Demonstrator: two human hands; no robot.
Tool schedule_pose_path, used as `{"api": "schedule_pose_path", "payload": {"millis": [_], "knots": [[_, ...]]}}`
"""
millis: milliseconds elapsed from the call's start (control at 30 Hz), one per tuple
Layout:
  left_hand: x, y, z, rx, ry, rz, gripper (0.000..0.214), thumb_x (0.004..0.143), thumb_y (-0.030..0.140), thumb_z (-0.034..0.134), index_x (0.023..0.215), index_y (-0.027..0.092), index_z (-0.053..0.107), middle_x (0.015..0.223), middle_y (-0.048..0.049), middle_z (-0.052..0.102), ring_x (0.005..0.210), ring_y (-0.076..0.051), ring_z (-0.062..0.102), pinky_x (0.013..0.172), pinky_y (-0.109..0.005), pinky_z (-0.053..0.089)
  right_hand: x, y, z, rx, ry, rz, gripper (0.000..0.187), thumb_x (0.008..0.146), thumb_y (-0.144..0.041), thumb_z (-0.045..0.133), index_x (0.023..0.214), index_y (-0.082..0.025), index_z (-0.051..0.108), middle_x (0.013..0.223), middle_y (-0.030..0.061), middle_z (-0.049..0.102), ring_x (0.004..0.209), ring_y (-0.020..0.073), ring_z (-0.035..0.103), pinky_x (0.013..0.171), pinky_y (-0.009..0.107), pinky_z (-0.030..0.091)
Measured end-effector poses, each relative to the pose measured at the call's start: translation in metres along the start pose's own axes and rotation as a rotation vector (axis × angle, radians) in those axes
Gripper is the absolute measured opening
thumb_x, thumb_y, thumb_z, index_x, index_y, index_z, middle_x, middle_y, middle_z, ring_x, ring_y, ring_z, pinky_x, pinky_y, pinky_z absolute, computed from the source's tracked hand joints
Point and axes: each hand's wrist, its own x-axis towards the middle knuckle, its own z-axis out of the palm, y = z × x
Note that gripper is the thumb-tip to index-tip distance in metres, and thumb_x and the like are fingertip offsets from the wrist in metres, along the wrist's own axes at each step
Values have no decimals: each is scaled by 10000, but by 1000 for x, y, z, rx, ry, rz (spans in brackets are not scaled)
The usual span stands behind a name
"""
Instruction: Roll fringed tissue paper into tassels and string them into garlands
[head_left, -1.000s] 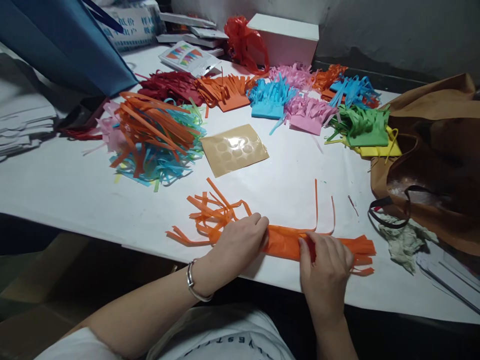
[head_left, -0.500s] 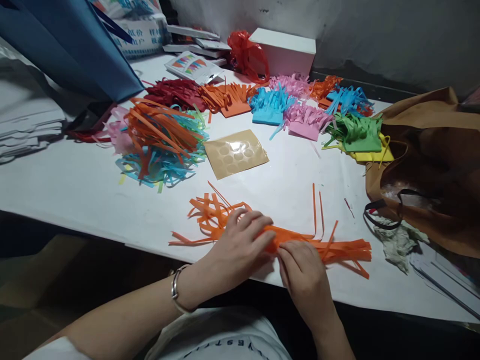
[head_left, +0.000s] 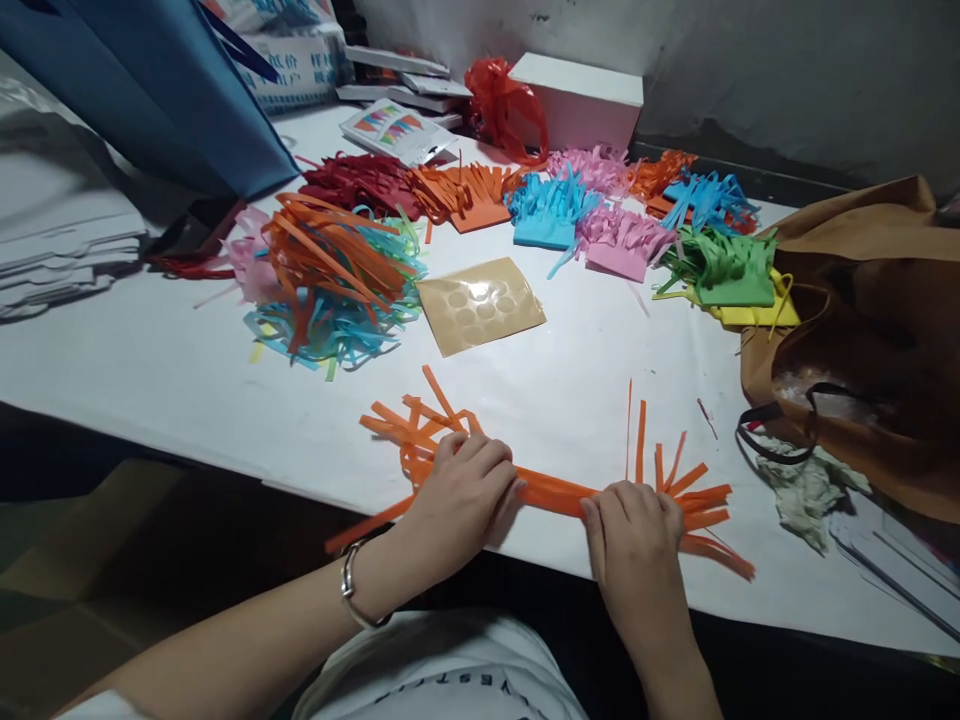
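Observation:
An orange tissue-paper tassel (head_left: 555,491) lies across the front edge of the white table, its middle drawn into a narrow band. My left hand (head_left: 469,490) is closed around the band's left part, with loose fringe strips spreading out beyond it. Around the right part my right hand (head_left: 634,525) is closed too, and more strips fan out past its fingers. The band between the hands is bare and fairly straight. Beyond it lies a tan sheet of round clear stickers (head_left: 480,305). The palms and the paper under them are hidden.
A heap of mixed fringe strips (head_left: 330,270) sits at left. Folded fringed bundles, among them a blue one (head_left: 544,235) and a green one (head_left: 731,275), line the back. A brown bag (head_left: 862,350) and a crumpled cloth (head_left: 802,490) are at right; a blue bag (head_left: 172,100) stands back left.
My hands have moved apart along the orange tassel, the left one leftward and the right one rightward. A longer stretch of band now shows between them, and the right-hand strips fan out more.

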Motion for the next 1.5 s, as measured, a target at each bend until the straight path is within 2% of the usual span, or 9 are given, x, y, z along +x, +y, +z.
{"api": "schedule_pose_path", "payload": {"millis": [233, 400, 500, 667, 767, 900, 1033, 1367, 1500], "knots": [[18, 4, 4, 195, -95, -65, 251, 971, 246, 525, 753, 175, 627, 847, -62, 628, 805, -246, 544, 770, -421, 352, 11, -7, -3, -160, 117, 123, 109, 977, -239, 546, 898, -190, 602, 877, 54, 643, 856, 244, 575, 900, 484, 355], [22, 2, 0, 185, -161, -47, 248, 969, 272, 551, 758, 179, 641, 869, -55, 646, 817, -247, 568, 766, -418, 373, 10, -20, -1, 133, 110, -183, 135, 953, -98, 553, 1033, -172, 631, 935, 52, 673, 924, 200, 590, 974, 425, 388], [23, -15, -10, 196, -209, -63, 256, 971, 289, 560, 754, 175, 634, 874, -48, 654, 819, -236, 585, 776, -415, 390, 8, -22, 6, 162, 87, -214, 212, 934, -13, 512, 1041, -147, 636, 900, 44, 679, 880, 177, 597, 962, 402, 407], [13, -38, -40, 267, 60, -194, 92, 968, 220, 552, 951, 172, 629, 1075, -91, 670, 997, -270, 582, 879, -456, 396, 7, -21, 8, 151, 158, -200, 160, 929, -21, 552, 1006, -132, 638, 880, 51, 683, 852, 180, 607, 928, 412, 432], [4, -23, -40, 116, 151, 78, 175, 982, 250, 557, 1142, 185, 585, 1189, -97, 651, 1094, -265, 542, 974, -470, 365, 9, -22, 5, 195, 183, -207, 143, 932, -33, 564, 1010, -132, 632, 872, 57, 684, 834, 179, 613, 902, 410, 442], [-1, 1, -14, -43, -66, 327, 173, 962, 91, 517, 1058, 193, 618, 973, -36, 698, 936, -204, 572, 932, -408, 356, 7, -22, 1, 292, 127, -224, 121, 940, -78, 582, 1038, -137, 623, 909, 72, 678, 850, 193, 610, 878, 406, 450], [-5, 0, 5, -126, -38, 236, 162, 997, 132, 486, 946, 191, 628, 907, -28, 692, 883, -190, 560, 887, -392, 336, -4, -16, 2, 204, 102, -192, 145, 949, -79, 545, 1056, -159, 602, 927, 72, 656, 861, 211, 573, 870, 406, 450], [4, 0, 1, 93, -80, 3, 268, 996, 217, 460, 765, 173, 588, 806, -50, 625, 781, -217, 501, 771, -416, 339, 2, -12, 2, -49, -54, 30, 196, 1017, -235, 448, 847, -213, 543, 779, 25, 577, 765, 215, 517, 829, 433, 349], [8, 2, 1, 123, -138, -13, 209, 972, 218, 512, 780, 181, 586, 833, -40, 626, 809, -227, 518, 763, -424, 353, 8, -15, -3, -19, 68, 88, 110, 1003, -238, 505, 930, -200, 579, 877, 49, 630, 836, 227, 579, 906, 474, 346]]}}
